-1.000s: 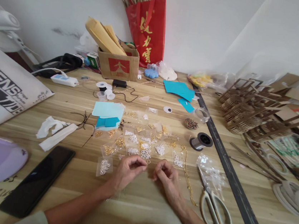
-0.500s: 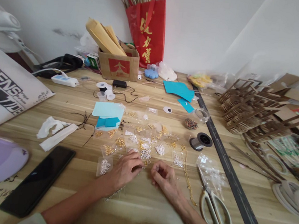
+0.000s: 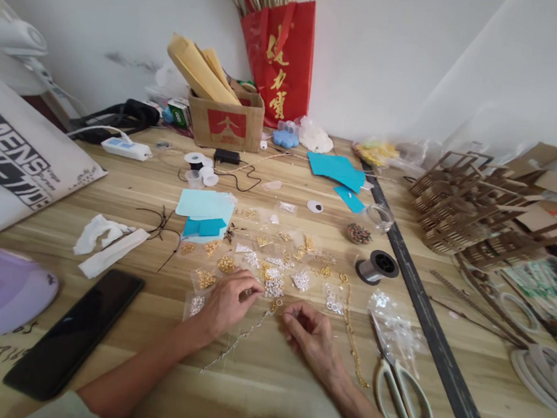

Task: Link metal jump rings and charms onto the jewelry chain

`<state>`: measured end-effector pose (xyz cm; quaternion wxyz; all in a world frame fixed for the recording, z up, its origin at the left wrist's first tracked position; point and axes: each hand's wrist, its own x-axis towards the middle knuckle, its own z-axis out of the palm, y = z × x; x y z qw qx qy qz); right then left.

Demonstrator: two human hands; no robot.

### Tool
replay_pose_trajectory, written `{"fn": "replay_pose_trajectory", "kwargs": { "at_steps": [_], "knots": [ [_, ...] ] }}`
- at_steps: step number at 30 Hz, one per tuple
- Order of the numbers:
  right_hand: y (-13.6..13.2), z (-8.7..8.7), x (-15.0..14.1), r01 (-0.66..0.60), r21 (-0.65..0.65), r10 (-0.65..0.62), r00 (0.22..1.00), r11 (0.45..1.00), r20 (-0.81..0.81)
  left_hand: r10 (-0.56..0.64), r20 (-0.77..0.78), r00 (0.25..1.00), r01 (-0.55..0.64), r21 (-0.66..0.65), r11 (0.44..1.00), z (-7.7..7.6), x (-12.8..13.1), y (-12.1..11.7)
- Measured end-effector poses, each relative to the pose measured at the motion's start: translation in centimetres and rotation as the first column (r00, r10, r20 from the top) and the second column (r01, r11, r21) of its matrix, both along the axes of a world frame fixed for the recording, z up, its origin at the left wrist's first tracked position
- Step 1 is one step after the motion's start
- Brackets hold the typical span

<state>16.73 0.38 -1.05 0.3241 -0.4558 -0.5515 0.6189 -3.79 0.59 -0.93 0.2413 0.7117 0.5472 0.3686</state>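
Observation:
My left hand point(image 3: 230, 303) is closed in a pinch, its fingertips at the edge of a pile of small silver findings point(image 3: 274, 288). Whatever lies between those fingertips is too small to make out. To its right, my right hand point(image 3: 311, 337) rests on the table with thumb and fingers curled together; its grip is hidden. A silver chain point(image 3: 237, 342) lies slantwise between my forearms, its upper end near a small ring point(image 3: 279, 302). Right of my right hand lies a gold chain point(image 3: 351, 338). Small bags of gold findings point(image 3: 205, 279) sit beyond my left hand.
White-handled scissors point(image 3: 402, 397) and a wire spool point(image 3: 377, 267) lie at right, beside a dark strip point(image 3: 426, 326). A black phone point(image 3: 74, 333) lies at left. Blue sheets point(image 3: 336, 170), a carton point(image 3: 225, 122) and woven baskets point(image 3: 460, 203) stand farther back.
My left hand has moved slightly up and left, uncovering more of the silver chain. My right hand keeps nearly the same place and pose. The whole view has shifted a little.

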Motion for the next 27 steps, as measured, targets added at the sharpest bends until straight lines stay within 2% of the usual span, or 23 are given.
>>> {"fn": "replay_pose_trajectory", "kwargs": {
  "at_steps": [4, 8, 12, 16, 20, 27],
  "knots": [
    [0.1, -0.6, 0.4, -0.021, 0.095, 0.016, 0.999, 0.995, 0.052, 0.003, -0.043, 0.999, -0.002, 0.012, 1.000, 0.1, -0.1, 0.0],
    [0.1, -0.9, 0.5, -0.040, 0.260, -0.004, 0.986, 0.965, 0.167, -0.045, -0.089, 0.995, 0.045, -0.003, 0.999, -0.2, 0.1, -0.2],
    [0.2, -0.5, 0.1, -0.085, 0.425, -0.034, 0.964, 0.901, 0.264, -0.074, -0.168, 0.983, 0.081, 0.033, 0.996, -0.6, 0.4, -0.5],
    [0.4, 0.1, -0.3, -0.175, 0.551, -0.010, 0.949, 0.816, 0.316, -0.084, -0.220, 0.972, 0.100, 0.064, 0.993, -1.1, 0.5, -0.6],
    [0.7, 0.3, -0.4, -0.259, 0.599, 0.011, 0.923, 0.758, 0.385, -0.099, -0.207, 0.973, 0.114, 0.064, 0.991, -1.3, 0.6, -0.7],
    [0.8, 0.0, -0.5, -0.357, 0.611, 0.012, 0.869, 0.707, 0.494, -0.119, -0.190, 0.975, 0.132, 0.058, 0.990, -0.8, 0.9, -0.9]
  ]
}}
